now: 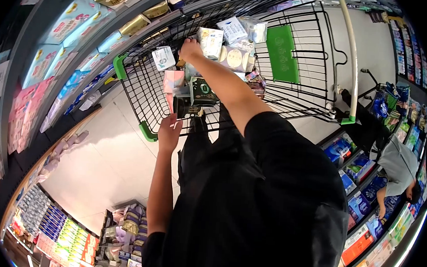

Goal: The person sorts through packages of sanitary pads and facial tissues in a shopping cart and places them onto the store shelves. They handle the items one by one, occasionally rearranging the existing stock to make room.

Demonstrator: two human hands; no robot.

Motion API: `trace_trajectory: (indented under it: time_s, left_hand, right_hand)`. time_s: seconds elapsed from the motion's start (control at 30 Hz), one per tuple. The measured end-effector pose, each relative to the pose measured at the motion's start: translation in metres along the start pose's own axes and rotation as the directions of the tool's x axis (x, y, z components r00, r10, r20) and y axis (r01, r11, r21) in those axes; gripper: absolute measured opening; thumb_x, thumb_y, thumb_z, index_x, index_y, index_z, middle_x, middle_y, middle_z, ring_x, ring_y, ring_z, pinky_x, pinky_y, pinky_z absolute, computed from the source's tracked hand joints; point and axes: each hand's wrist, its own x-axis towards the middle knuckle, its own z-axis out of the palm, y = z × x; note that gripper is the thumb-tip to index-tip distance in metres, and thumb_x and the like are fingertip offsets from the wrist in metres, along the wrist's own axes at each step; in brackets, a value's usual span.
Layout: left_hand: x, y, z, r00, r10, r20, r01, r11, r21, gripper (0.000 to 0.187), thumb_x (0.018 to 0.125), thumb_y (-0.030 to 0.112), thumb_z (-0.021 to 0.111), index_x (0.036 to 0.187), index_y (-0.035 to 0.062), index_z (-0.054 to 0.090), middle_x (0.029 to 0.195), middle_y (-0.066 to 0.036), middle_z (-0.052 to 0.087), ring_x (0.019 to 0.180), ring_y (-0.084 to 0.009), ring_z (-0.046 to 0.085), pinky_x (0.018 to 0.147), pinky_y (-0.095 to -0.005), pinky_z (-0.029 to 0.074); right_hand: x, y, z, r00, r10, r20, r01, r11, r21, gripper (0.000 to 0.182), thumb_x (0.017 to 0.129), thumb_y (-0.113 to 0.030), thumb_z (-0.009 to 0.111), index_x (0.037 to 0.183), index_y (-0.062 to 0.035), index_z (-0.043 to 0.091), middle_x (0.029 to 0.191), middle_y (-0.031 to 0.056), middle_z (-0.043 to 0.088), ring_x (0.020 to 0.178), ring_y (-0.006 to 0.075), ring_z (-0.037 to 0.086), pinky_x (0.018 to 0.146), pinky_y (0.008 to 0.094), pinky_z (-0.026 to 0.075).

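A black wire shopping cart point(138, 92) with green corners holds several packages. My right hand point(191, 50) reaches across to its far side, fingers curled down beside a white package point(210, 43); what they hold is hidden. My left hand point(170, 128) is at the near rim, fingers bent together by a black package point(187, 108); its grip is unclear. Between the hands lie a pink package point(173, 81) and a black-and-green package point(203, 91). A small white pack point(164, 58) is left of my right hand. Farther right is a round-labelled beige package point(233, 59).
Shelves of blue and pink packs point(44, 64) rise at the left. The cart's pale handle point(351, 54) is at the right. Another person in a grey top point(398, 159) bends by the right shelves, near a second cart point(389, 95). A display point(124, 235) stands at the lower left.
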Motion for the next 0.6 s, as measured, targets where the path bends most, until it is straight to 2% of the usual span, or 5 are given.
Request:
trace_trajectory:
  time_s: [0.2, 0.33, 0.37, 0.4, 0.6]
  left_hand:
    - [-0.016, -0.004, -0.010, 0.998, 0.017, 0.056, -0.016, 1.000, -0.017, 0.037, 0.089, 0.018, 0.064, 0.120, -0.0027, 0.057, 0.110, -0.013, 0.064, 0.094, -0.0190, 0.064, 0.081, -0.0292, 0.052]
    - [-0.014, -0.008, -0.015, 0.997, 0.001, 0.079, 0.003, 0.999, -0.052, 0.038, 0.089, 0.018, 0.064, 0.120, -0.0028, 0.057, 0.110, -0.012, 0.064, 0.093, -0.0161, 0.062, 0.081, -0.0277, 0.050]
    - [-0.013, -0.003, -0.017, 0.997, -0.009, 0.082, 0.015, 0.998, -0.068, 0.038, 0.089, 0.018, 0.064, 0.120, -0.0027, 0.057, 0.110, -0.011, 0.063, 0.093, -0.0154, 0.062, 0.081, -0.0274, 0.050]
    - [-0.012, 0.002, -0.020, 0.996, -0.018, 0.082, 0.025, 0.996, -0.085, 0.038, 0.089, 0.019, 0.064, 0.120, -0.0026, 0.057, 0.110, -0.011, 0.063, 0.093, -0.0147, 0.061, 0.081, -0.0272, 0.050]
    - [0.001, 0.000, -0.036, 0.992, 0.079, 0.094, -0.063, 0.984, -0.166, 0.040, 0.089, 0.019, 0.065, 0.122, 0.0003, 0.055, 0.115, -0.011, 0.061, 0.099, -0.0170, 0.061, 0.081, -0.0279, 0.051]
  right_hand:
    - [0.023, -0.017, 0.005, 0.934, 0.342, 0.106, -0.358, 0.889, 0.287, 0.050, 0.091, -0.022, 0.051, 0.135, -0.0007, 0.039, 0.132, 0.0184, 0.052, 0.116, 0.0340, 0.056, 0.091, 0.0395, 0.050]
    - [-0.003, -0.020, -0.006, 0.924, 0.309, 0.224, -0.357, 0.908, 0.218, 0.050, 0.089, -0.022, 0.053, 0.132, 0.0034, 0.044, 0.131, 0.0211, 0.053, 0.112, 0.0323, 0.060, 0.089, 0.0400, 0.051]
    - [-0.009, -0.019, -0.002, 0.945, 0.296, 0.140, -0.322, 0.916, 0.238, 0.051, 0.089, -0.023, 0.053, 0.130, 0.0061, 0.045, 0.131, 0.0229, 0.053, 0.113, 0.0346, 0.059, 0.089, 0.0412, 0.051]
    - [-0.010, -0.017, 0.001, 0.944, 0.275, 0.179, -0.316, 0.909, 0.270, 0.075, 0.087, -0.028, 0.055, 0.144, 0.0057, 0.020, 0.144, 0.0245, 0.036, 0.125, 0.0350, 0.049, 0.096, 0.0423, 0.047]
    - [-0.079, 0.013, -0.022, 0.943, -0.048, -0.330, 0.189, 0.893, 0.409, 0.063, 0.077, -0.025, 0.070, 0.131, -0.0022, 0.046, 0.121, 0.0248, 0.052, 0.105, 0.0400, 0.055, 0.089, 0.0427, 0.048]
